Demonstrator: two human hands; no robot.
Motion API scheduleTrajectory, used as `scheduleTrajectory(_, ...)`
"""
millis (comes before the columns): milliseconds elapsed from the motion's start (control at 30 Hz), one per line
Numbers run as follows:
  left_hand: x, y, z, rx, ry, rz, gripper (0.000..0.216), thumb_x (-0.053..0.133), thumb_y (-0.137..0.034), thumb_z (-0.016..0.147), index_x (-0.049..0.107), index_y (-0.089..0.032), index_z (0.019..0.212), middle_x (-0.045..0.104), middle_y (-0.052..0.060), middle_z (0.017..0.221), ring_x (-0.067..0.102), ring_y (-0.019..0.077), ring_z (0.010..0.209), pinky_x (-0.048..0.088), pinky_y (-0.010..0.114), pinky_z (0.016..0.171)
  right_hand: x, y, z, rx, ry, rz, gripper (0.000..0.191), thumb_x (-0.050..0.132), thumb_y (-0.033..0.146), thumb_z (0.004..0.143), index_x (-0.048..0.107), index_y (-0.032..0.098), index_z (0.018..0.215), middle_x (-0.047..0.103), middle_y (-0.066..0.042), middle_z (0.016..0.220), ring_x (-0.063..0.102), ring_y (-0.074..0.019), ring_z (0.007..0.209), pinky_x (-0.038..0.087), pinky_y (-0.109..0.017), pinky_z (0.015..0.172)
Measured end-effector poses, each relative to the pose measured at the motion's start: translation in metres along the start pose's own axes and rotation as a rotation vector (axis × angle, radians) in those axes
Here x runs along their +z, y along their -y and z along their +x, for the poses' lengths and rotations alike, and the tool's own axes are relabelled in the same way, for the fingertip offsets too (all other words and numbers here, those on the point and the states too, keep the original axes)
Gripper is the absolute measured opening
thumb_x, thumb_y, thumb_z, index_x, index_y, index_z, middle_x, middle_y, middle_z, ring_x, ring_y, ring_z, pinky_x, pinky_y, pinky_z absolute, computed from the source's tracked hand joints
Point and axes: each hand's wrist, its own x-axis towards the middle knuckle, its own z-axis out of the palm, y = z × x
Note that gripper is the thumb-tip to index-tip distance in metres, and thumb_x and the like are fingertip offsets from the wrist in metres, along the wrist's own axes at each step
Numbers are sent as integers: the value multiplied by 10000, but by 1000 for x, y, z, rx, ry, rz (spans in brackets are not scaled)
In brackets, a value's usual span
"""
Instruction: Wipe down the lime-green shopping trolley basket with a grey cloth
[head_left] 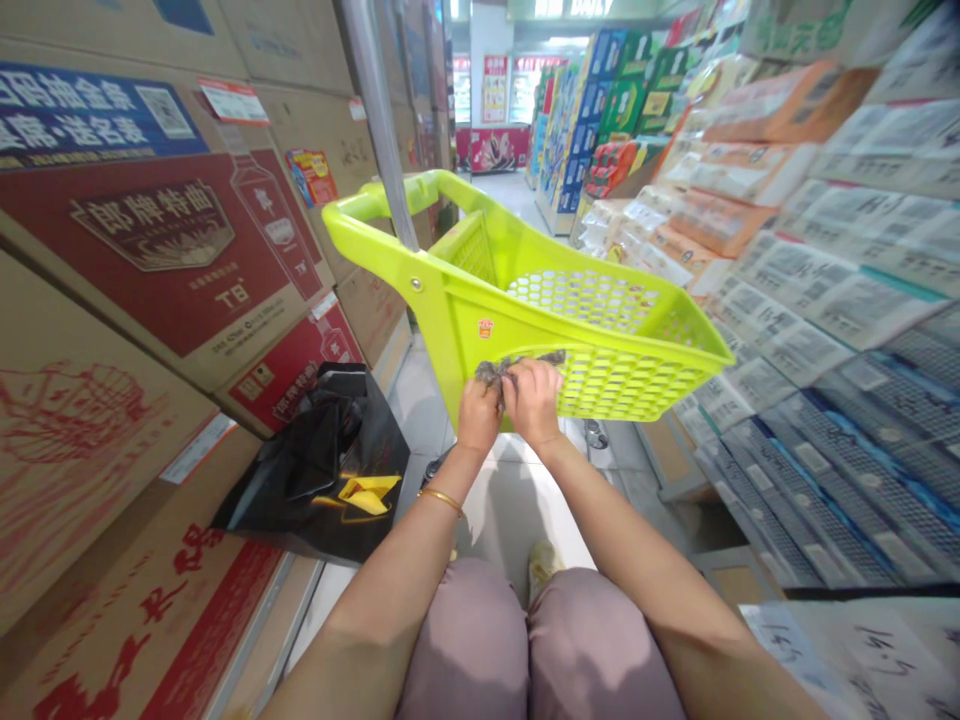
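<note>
A lime-green plastic shopping cart [465, 310] stands in front of me, its perforated side basket extending to the right. Both hands are together at its near side, gripping a crumpled grey cloth [493, 372]. My left hand [478, 408] has its fingers closed around the left part of the cloth. Against the cart's side, my right hand [534, 398] presses the cloth's other part with bent fingers. A bit of the cloth sticks out past the right fingers, over the start of the perforations. A small orange sticker [486, 328] sits on the cart panel just above the hands.
Stacked cardboard cartons [150, 250] line the left side. A black bag [322, 470] with a yellow piece [369, 493] on it lies beside my left forearm. Shelves of packaged goods [847, 290] rise on the right. A grey metal pole [382, 120] rises by the cart's handle.
</note>
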Motion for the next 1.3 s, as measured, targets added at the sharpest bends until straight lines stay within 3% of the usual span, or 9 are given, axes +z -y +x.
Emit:
scheduleTrajectory(200,-13,-4,-9,64,-10,16,301,373,-272,904,623,-166,773,536,45,687,486,160,693,422,305,662,-16,2,18,-64,-37,-80,203,431,303,874,588,201,952,559,-88,995,431,-205,962,289,-370,860)
scheduleTrajectory(400,-18,-2,-12,50,-57,36,297,400,-251,890,614,-154,709,556,55,723,495,162,726,420,295,681,2,-1,-8,-188,58,-153,168,467,304,856,601,226,920,580,-54,949,435,-179,856,280,-334,792)
scheduleTrajectory(667,-18,0,-13,45,-37,68,279,403,-251,892,623,-156,749,582,62,761,496,162,732,421,303,699,8,-7,-23,-143,86,-128,171,460,276,856,594,204,936,568,-74,955,419,-182,819,276,-336,760)
scheduleTrajectory(900,-21,-2,-12,41,-82,68,263,382,-240,906,599,-155,1029,625,77,850,526,163,761,426,317,739,2,-19,-46,-214,237,-123,121,476,208,845,594,188,867,576,-58,861,423,-168,784,273,-320,736)
scheduleTrajectory(1000,-21,-3,-11,24,-80,77,252,390,-243,900,613,-159,981,614,72,814,523,164,745,419,319,725,-4,-15,-30,-172,162,-120,141,456,230,861,587,182,887,577,-70,889,432,-182,848,278,-330,766)
scheduleTrajectory(1167,-24,-4,-11,24,-41,127,290,395,-241,888,621,-154,729,566,68,695,503,174,720,398,309,692,-14,0,15,-87,-45,-116,188,428,283,880,585,183,906,567,-83,923,435,-194,895,290,-342,807)
scheduleTrajectory(1300,-27,-4,-8,29,-23,127,298,360,-264,905,635,-157,862,593,69,725,506,169,709,394,304,693,-10,3,21,-88,-58,-110,179,433,270,877,587,202,937,563,-80,948,436,-197,920,280,-359,822)
